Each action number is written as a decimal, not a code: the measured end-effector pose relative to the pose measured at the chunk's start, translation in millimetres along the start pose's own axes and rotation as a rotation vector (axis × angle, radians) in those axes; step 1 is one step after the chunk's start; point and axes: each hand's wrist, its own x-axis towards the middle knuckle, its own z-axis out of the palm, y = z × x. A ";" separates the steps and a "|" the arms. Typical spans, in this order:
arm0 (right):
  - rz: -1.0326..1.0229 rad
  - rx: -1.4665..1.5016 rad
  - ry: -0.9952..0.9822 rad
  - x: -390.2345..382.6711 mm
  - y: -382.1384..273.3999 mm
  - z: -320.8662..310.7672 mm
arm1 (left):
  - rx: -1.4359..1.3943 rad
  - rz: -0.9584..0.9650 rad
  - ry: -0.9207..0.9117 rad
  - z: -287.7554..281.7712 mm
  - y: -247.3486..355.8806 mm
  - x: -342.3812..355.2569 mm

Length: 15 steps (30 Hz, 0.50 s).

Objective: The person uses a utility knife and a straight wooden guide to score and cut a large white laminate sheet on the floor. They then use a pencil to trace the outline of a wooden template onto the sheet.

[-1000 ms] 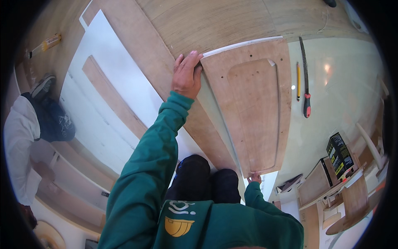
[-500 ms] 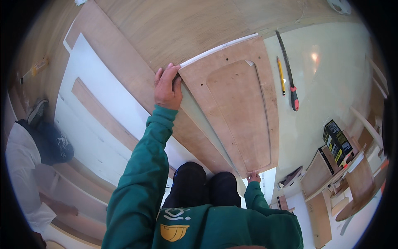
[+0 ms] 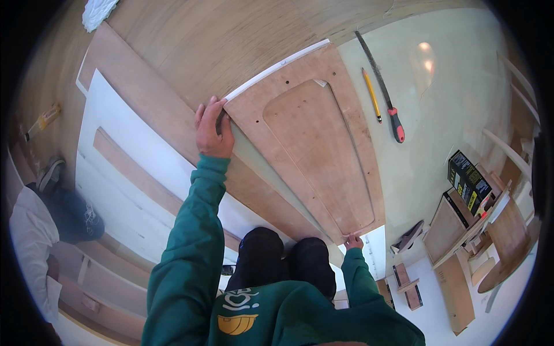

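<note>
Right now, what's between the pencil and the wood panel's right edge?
Head view: only bare pale floor separates the yellow pencil from the wood panel. The saw lies beyond the pencil.

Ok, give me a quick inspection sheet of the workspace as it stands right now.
Surface: large pale wooden sheet under everything, with a long brown board and a white panel lying on it.
Job's things: brown plywood panel with a rounded recessed outline, small holes and a white edge strip.
Clutter: yellow pencil, red-handled saw, white rag.
Hands: left hand grips the panel's far corner; right hand touches its near corner.
Cables: nothing seen.
Surroundings: another person at left; wooden offcuts and a black-and-yellow box at right.
</note>
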 end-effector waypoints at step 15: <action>-0.025 0.023 0.052 5.9 5.4 3.1 | -0.016 0.036 0.126 2.9 -5.7 -2.1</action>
